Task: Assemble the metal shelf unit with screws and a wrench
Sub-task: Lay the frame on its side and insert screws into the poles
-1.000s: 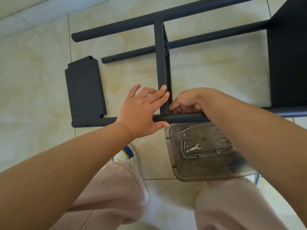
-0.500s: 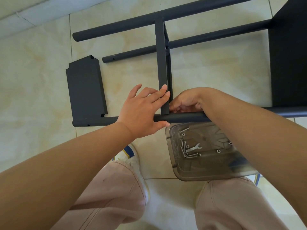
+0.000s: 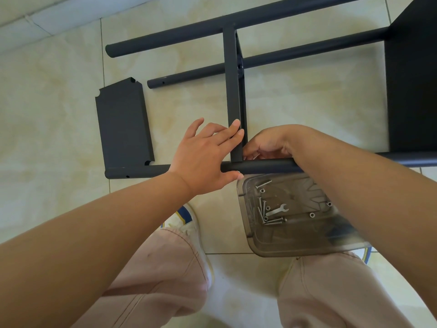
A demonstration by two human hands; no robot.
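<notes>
The dark grey shelf frame lies on its side on the tiled floor. My left hand (image 3: 203, 155) rests on the near tube (image 3: 264, 166), thumb under it and fingertips against the upright shelf panel (image 3: 234, 95). My right hand (image 3: 267, 144) is curled at the joint of panel and tube; what its fingers pinch is hidden. A clear smoky tray (image 3: 295, 247) just below the tube holds several screws (image 3: 262, 209), nuts and a small flat wrench (image 3: 277, 209).
A loose dark shelf panel (image 3: 123, 124) lies flat to the left. Two more tubes (image 3: 189, 36) run across farther away, and a large dark panel (image 3: 411, 79) stands at the right. My knees and shoes are below the tray.
</notes>
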